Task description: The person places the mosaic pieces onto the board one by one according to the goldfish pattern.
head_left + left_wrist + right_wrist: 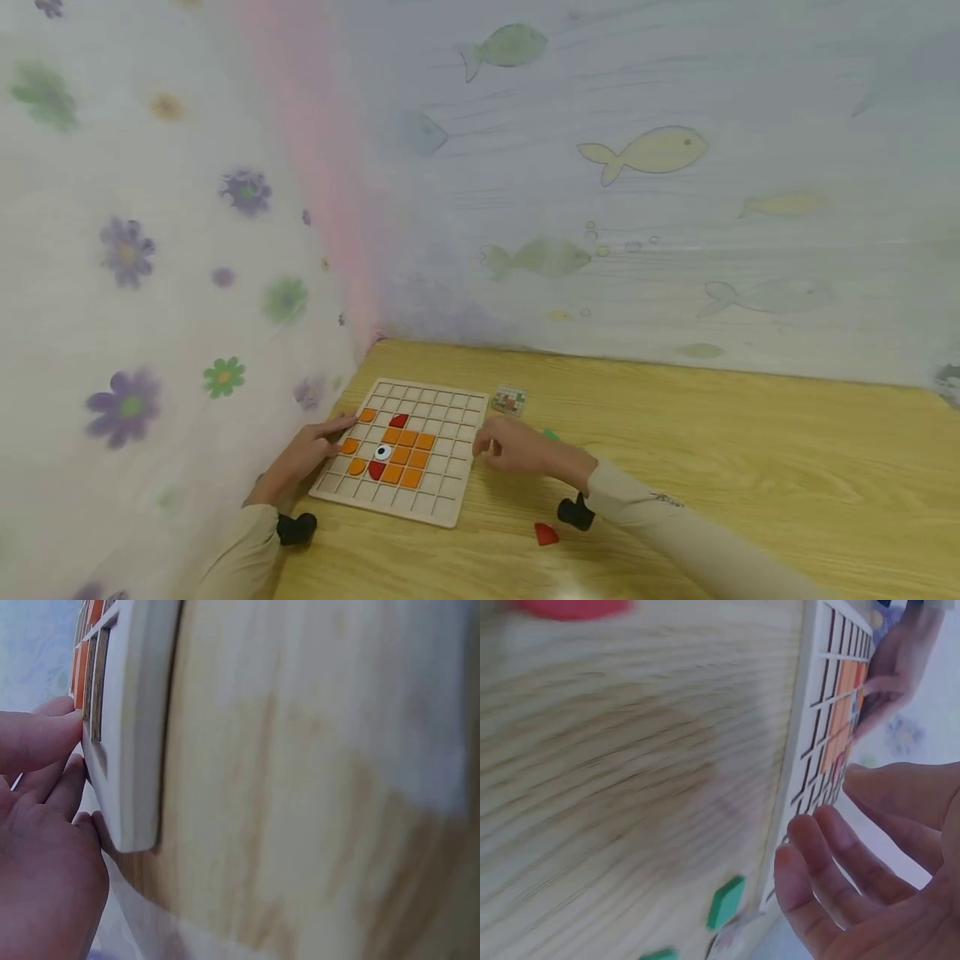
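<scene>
A wooden grid board [450, 500] lies on the table. Several orange square tiles [401, 456] form a block on it, beside a white eye tile [383, 452] and two red quarter-round tiles, an upper red tile [399, 421] and a lower red tile [377, 471]. Three rounded orange tiles sit along the left, one of them an orange tile [367, 415] near the fingertips. My left hand [303, 454] touches the board's left edge with fingers extended. At the right edge is my right hand [513, 446]; its fingers are loosely bent, thumb apart, holding nothing in the right wrist view.
A small patterned card [509, 399] lies by the board's far right corner. Green tiles, one a green tile [726, 902], lie near the right hand. A loose red tile [546, 534] is nearer the front. Painted walls border the wooden table [750, 450].
</scene>
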Action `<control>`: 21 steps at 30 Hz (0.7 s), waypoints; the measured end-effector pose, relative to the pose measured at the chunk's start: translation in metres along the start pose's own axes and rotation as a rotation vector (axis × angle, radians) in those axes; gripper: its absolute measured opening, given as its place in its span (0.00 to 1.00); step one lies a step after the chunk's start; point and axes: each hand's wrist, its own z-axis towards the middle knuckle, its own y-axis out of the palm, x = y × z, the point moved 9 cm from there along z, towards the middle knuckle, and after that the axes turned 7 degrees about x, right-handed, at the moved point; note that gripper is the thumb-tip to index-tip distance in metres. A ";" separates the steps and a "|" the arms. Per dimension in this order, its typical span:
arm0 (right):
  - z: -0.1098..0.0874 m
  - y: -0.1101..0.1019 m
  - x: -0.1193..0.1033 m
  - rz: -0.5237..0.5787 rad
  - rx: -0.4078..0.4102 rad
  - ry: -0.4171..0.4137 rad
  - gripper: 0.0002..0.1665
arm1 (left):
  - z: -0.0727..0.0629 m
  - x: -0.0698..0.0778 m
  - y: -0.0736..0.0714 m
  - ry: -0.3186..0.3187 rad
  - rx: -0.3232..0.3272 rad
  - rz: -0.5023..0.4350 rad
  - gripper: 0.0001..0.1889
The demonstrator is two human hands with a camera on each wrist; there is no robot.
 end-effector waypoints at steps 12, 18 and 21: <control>-0.062 -0.010 -0.012 0.041 -0.075 -0.007 0.14 | 0.000 -0.006 0.000 -0.012 0.000 0.000 0.31; -0.083 -0.007 -0.014 0.085 -0.100 -0.025 0.14 | 0.001 -0.005 0.000 -0.017 -0.002 -0.011 0.32; -0.090 -0.007 -0.015 0.092 -0.087 -0.072 0.14 | 0.002 -0.005 0.000 -0.013 0.000 -0.007 0.32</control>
